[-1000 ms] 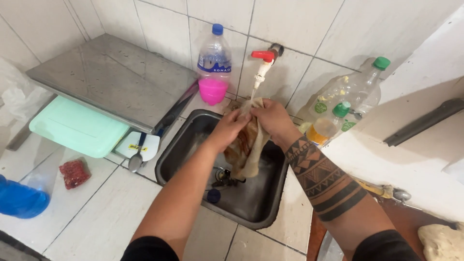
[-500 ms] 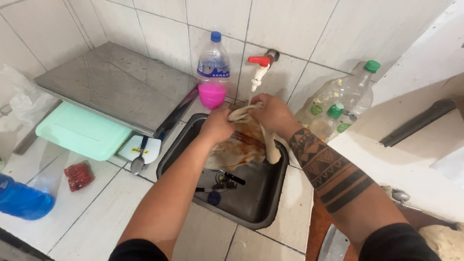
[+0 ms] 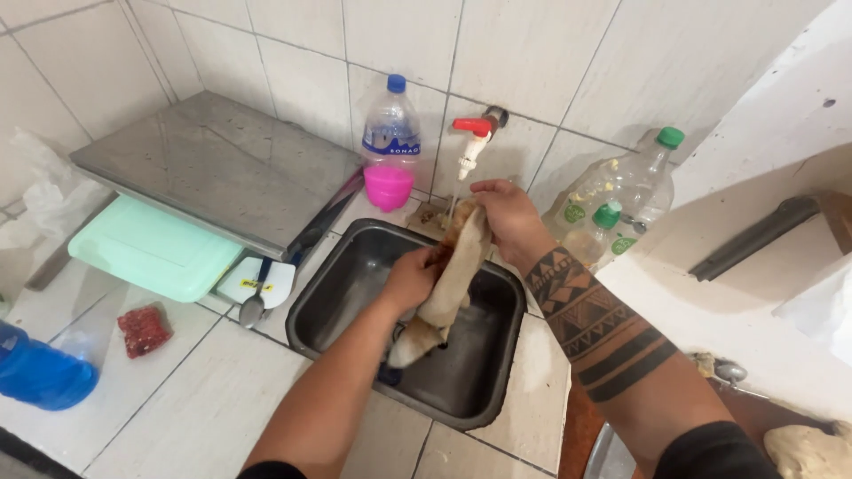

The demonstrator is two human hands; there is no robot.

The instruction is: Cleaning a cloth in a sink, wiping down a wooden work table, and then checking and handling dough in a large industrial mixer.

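Left hand (image 3: 410,277) closed around middle of wet beige cloth (image 3: 446,288), over steel sink (image 3: 330,297); cloth's lower end hangs into basin. Right hand (image 3: 503,213), forearm tattooed, pinches cloth's upper end, lifted just under white tap with red handle (image 3: 470,142). Left on tiled counter: red packet (image 3: 143,329), blue bottle (image 3: 40,374), mint-green lid (image 3: 151,250), spoon (image 3: 255,302). By wall: pink cup (image 3: 389,187), clear bottle with blue cap (image 3: 390,124), green-capped bottles (image 3: 626,191).

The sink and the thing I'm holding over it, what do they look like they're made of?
Sink: probably stainless steel, dull grey sheen with soft reflections. The piece held by the left hand and right hand looks like wet, limp tan cloth, though raw meat can't be ruled out.
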